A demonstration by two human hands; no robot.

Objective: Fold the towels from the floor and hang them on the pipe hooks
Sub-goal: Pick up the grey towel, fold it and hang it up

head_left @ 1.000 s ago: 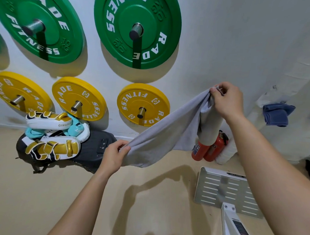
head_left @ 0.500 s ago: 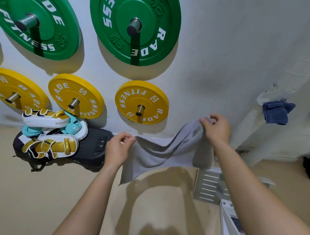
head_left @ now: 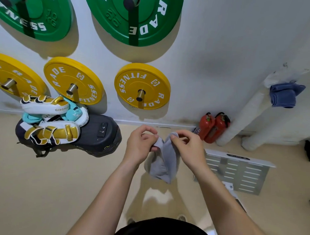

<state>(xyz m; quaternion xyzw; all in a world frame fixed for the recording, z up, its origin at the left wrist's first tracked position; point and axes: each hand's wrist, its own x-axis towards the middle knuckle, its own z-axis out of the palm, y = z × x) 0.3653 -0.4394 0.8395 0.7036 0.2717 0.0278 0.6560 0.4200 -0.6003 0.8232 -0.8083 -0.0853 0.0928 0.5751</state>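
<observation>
Gym floor below; left hand (head_left: 140,143) and right hand (head_left: 188,147) pinched towel (head_left: 163,162) corners together, fold hanging beneath grip; best matched edges before next fold.

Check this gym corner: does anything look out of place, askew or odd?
The pile of boxing pads is heaped unevenly on the black bag by the wall. The metal panel lies loose on the floor. Nothing looks spilled.

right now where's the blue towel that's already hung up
In the head view, the folded blue cloth towel hangs at upper right on the white wall pipe, above and right of the two red fire extinguishers.
</observation>
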